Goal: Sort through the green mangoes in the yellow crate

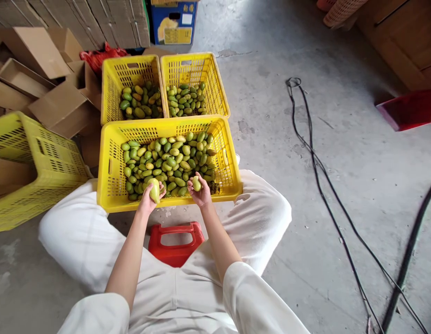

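Over the near rim of a yellow plastic crate (pixel 168 204), my left hand (pixel 147 202) is closed around a yellow-green mango (pixel 154 191). My right hand (pixel 202 195), a short way to the right, grips a smaller green mango (pixel 196 183) with its fingers wrapped round it. Below both hands, the crate holds a layer of many green and yellowish mangoes (pixel 170 161). Two more yellow crates stand just behind it. The back left crate (pixel 112 93) has green and yellow mangoes in it, and the back right crate (pixel 218 88) has mostly green ones.
Between my knees is a red plastic stool (pixel 175 255). A yellow-green crate (pixel 58 162) with cardboard inside stands at left, below a heap of cardboard boxes (pixel 62 104). Black cables (pixel 314 157) cross the concrete floor at right, near a red dustpan-like object (pixel 410 111).
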